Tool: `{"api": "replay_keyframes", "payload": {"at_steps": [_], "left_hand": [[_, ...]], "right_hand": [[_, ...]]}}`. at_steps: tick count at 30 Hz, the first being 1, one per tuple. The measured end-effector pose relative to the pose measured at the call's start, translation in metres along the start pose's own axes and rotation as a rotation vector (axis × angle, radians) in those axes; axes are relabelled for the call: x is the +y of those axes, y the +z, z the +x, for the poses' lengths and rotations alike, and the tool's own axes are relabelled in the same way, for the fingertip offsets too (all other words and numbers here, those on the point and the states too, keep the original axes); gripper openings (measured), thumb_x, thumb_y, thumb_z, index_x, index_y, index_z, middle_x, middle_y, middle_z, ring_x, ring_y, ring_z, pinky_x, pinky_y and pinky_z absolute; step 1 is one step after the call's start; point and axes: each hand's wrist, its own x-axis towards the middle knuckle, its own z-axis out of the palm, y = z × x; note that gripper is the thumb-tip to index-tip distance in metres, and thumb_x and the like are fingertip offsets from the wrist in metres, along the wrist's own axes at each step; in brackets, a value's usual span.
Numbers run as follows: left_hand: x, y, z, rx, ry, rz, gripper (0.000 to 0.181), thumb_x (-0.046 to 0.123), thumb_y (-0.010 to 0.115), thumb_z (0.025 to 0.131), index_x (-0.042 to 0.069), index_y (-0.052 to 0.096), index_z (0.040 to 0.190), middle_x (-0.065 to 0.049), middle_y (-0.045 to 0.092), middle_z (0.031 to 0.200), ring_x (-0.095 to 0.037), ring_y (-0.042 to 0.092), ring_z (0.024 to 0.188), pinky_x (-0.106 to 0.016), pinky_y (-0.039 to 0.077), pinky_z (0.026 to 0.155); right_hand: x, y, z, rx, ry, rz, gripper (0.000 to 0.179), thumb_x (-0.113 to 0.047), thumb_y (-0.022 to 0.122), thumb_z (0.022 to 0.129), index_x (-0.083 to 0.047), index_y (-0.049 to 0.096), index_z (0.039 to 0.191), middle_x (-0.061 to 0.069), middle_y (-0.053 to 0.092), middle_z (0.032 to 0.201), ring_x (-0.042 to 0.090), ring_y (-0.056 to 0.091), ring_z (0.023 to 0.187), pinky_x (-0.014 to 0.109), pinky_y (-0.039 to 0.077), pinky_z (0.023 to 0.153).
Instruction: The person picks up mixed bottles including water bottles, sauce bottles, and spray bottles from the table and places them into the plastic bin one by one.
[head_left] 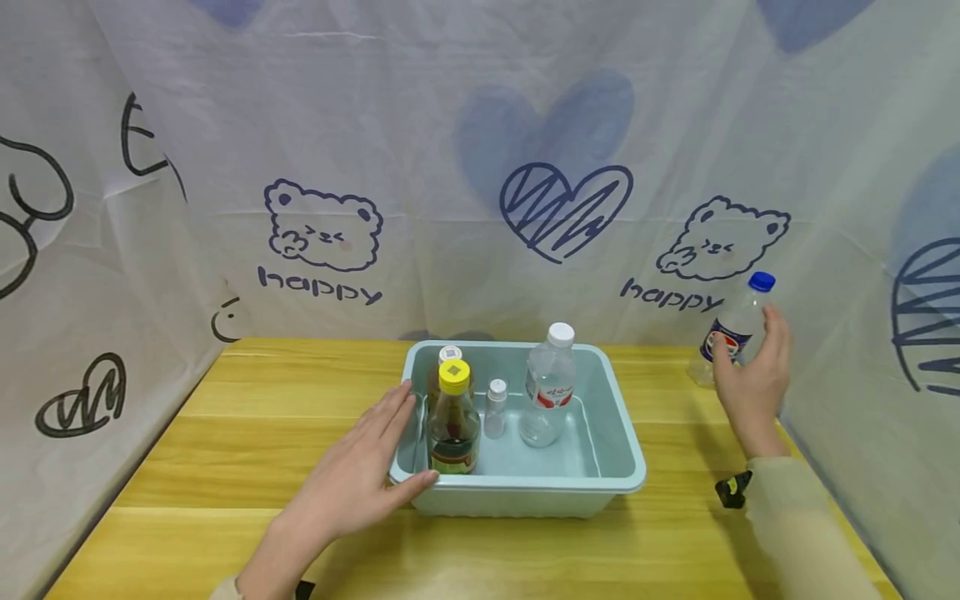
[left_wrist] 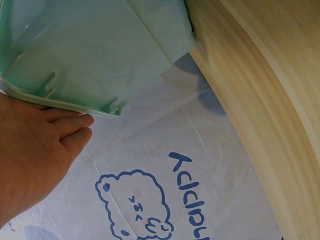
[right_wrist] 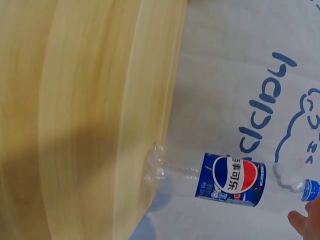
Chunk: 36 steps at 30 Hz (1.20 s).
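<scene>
My left hand (head_left: 356, 471) lies against the left end of a pale green plastic basin (head_left: 525, 482), fingers straight along the rim and thumb at the front corner. In the left wrist view its fingers (left_wrist: 75, 131) touch the rim from outside. At the far right stands a clear Pepsi bottle (head_left: 738, 321) with a blue cap. My right hand (head_left: 757, 383) is at this bottle, thumb and fingers spread apart. The right wrist view shows the Pepsi bottle (right_wrist: 230, 180) upright on the table, with a fingertip near its cap; contact is unclear there.
Inside the basin stand a yellow-capped bottle of dark liquid (head_left: 454, 425), a partly hidden white-capped bottle (head_left: 450, 354) behind it, a small clear bottle (head_left: 495, 408) and a larger clear bottle with a red-and-white label (head_left: 550, 392). A printed curtain (head_left: 450, 275) hangs behind the wooden table (head_left: 262, 433).
</scene>
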Motion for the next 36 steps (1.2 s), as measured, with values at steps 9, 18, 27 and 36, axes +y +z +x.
{"api": "replay_keyframes", "payload": {"at_steps": [9, 18, 27, 36], "left_hand": [[0.000, 0.000, 0.000, -0.001, -0.004, -0.004, 0.102, 0.073, 0.051, 0.097, 0.002, 0.024, 0.164, -0.011, 0.010, 0.175, -0.030, 0.017, 0.159, -0.048, 0.026, 0.126], [-0.001, 0.000, -0.002, -0.005, -0.009, -0.006, 0.102, 0.073, 0.051, 0.097, 0.002, 0.023, 0.165, -0.011, 0.010, 0.175, -0.031, 0.017, 0.159, -0.048, 0.025, 0.126], [-0.001, 0.001, -0.001, -0.002, -0.007, -0.001, 0.102, 0.074, 0.051, 0.096, 0.003, 0.024, 0.165, -0.010, 0.011, 0.175, -0.031, 0.019, 0.159, -0.048, 0.027, 0.126], [-0.001, -0.001, 0.000, -0.005, -0.002, -0.006, 0.102, 0.074, 0.051, 0.096, 0.002, 0.024, 0.165, -0.010, 0.010, 0.175, -0.031, 0.019, 0.159, -0.048, 0.026, 0.126]], "right_hand": [[0.009, -0.002, 0.018, -0.104, 0.099, -0.056, 0.080, -0.019, 0.069, 0.097, -0.014, 0.026, 0.165, 0.012, 0.025, 0.170, 0.028, 0.025, 0.155, 0.045, 0.020, 0.130], [0.015, 0.002, 0.035, -0.176, 0.221, -0.094, 0.084, -0.029, 0.065, 0.100, -0.015, 0.016, 0.167, 0.005, 0.016, 0.173, 0.026, 0.020, 0.157, 0.045, 0.017, 0.131], [0.024, 0.002, 0.048, -0.275, 0.326, -0.118, 0.091, -0.034, 0.062, 0.102, -0.016, 0.004, 0.168, 0.007, 0.005, 0.175, 0.032, 0.014, 0.159, 0.052, 0.014, 0.130], [0.032, 0.006, 0.051, -0.320, 0.352, -0.127, 0.092, -0.034, 0.061, 0.102, -0.015, 0.000, 0.168, 0.012, 0.006, 0.174, 0.038, 0.016, 0.158, 0.058, 0.017, 0.128]]}}
